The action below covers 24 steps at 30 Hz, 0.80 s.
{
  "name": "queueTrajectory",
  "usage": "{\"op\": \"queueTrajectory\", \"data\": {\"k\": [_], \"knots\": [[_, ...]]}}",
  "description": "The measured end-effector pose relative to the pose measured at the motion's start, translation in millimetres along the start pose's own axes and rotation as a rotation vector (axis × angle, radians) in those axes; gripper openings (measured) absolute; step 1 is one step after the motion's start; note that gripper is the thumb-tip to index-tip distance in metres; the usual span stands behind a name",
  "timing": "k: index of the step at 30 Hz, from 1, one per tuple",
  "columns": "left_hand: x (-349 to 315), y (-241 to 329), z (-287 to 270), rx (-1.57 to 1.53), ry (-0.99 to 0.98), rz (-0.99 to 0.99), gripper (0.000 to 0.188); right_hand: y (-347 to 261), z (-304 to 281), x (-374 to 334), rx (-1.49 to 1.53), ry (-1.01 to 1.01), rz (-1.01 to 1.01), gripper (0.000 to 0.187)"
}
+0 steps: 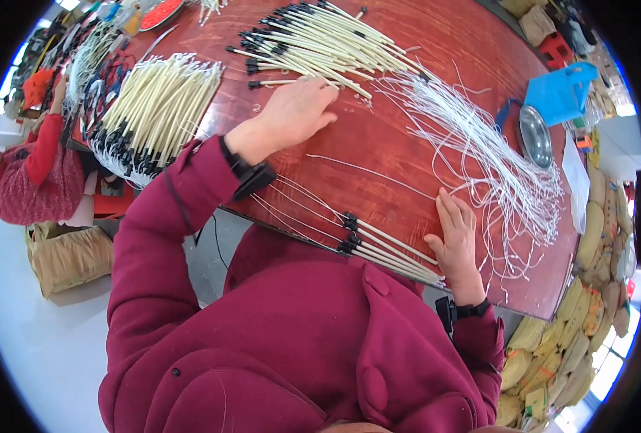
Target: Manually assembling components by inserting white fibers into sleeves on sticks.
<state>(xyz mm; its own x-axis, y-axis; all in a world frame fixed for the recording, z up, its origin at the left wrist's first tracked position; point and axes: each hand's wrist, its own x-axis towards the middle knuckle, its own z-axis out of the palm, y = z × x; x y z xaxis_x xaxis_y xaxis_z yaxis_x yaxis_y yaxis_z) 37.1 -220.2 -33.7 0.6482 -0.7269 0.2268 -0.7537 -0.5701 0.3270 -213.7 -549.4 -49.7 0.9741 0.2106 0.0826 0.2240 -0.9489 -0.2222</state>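
Observation:
My left hand [299,112] is over the table at the near edge of a pile of pale yellow rods with black ends [327,40]. Its thumb stands apart from the bent fingers, and one rod runs partly beneath it. My right hand [456,234] lies on the table with fingers stretched and thumb out. A single white cord [371,171] reaches its fingertips. Between that hand and the table's near edge lie several rods with black ends [389,249], white cords trailing from them to the left. A bundle of loose white cords [486,141] spreads beyond my right hand.
A stack of corded rods [165,105] sits at the table's left. On the right are a metal dish [534,137] and a blue container [562,94]. A person in red [39,173] is at the far left. Sacks [551,346] are piled beyond the right edge.

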Motion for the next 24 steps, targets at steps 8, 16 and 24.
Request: {"op": "queueTrajectory", "data": {"k": [8, 16, 24], "knots": [[72, -22, 32, 0.312, 0.095, 0.289, 0.009, 0, 6, 0, 0.073, 0.028, 0.043, 0.083], [73, -16, 15, 0.279, 0.094, 0.425, 0.013, -2, 9, 0, 0.096, 0.089, 0.036, 0.083], [-15, 23, 4, -0.178, 0.098, 0.193, 0.023, -2, 12, -1, 0.119, 0.120, 0.026, 0.082]]}}
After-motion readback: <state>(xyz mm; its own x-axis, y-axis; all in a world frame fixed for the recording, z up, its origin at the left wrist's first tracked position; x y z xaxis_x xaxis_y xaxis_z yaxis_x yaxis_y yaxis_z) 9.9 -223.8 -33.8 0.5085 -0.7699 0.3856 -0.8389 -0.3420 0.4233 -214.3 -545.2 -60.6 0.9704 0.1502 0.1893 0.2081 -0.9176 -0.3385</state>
